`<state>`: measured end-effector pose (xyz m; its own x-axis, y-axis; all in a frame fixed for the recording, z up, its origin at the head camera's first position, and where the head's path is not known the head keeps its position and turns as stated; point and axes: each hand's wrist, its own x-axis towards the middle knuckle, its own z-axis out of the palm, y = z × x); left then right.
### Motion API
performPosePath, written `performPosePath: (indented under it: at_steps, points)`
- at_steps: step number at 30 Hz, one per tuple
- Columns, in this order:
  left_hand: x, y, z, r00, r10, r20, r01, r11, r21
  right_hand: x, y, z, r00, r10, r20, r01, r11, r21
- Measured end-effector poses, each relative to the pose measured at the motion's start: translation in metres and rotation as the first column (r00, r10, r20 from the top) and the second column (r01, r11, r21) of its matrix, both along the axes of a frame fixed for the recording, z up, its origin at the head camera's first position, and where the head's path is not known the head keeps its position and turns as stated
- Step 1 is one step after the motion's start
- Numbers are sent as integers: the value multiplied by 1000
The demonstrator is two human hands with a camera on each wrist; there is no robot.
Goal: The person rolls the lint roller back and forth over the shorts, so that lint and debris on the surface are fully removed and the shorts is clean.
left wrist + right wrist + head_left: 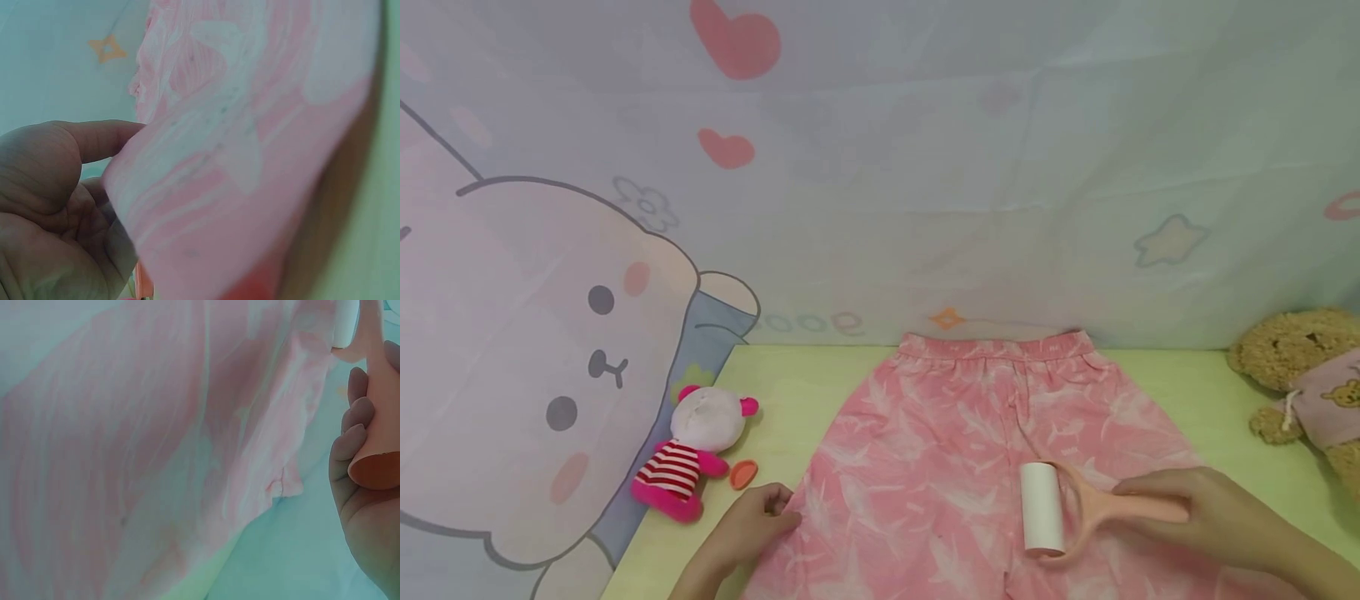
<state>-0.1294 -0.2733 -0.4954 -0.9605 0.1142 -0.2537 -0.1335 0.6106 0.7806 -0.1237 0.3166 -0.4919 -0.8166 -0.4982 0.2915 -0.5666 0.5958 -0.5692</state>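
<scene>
Pink shorts (917, 467) with a white leaf-like pattern lie spread out, their gathered waistband at the far side. My left hand (751, 525) pinches the left edge of the shorts between thumb and fingers, and the left wrist view shows that edge lifted, with small dark specks on the cloth (219, 147). In my right hand (1210, 508) is a lint roller, gripped by its peach handle (382, 419). Its white roll (1042, 508) is over the middle of the shorts, near the centre seam; whether it presses on the cloth I cannot tell.
A plush doll (707, 421) in a red-striped top lies at the left, beside a small orange oval piece (743, 475). To the right is a brown teddy bear (1292, 350). Behind the pale yellow-green table (805, 375) hangs a printed cloth (925, 183).
</scene>
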Motion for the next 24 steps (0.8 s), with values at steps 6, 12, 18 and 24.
performPosePath:
  at_steps: [6, 12, 18, 24]
  points:
    - [1, 0, 1, 1000, -11, 6, 11, 1000, 1, 3, 17, 3, 996, -73, 51, 68, 994, 85]
    - [2, -1, -2, 1000, -4, 27, 5, 1000, -10, 7, 36, -5, 995, -89, 44, 85, 993, 85]
    - [3, 0, -4, 999, -5, 36, 6, 1000, -24, 12, 59, -12, 996, -90, 16, 89, 994, 57]
    - [1, -1, -3, 999, 4, 37, -2, 999, -44, 12, 83, -8, 990, -132, 56, 130, 990, 47]
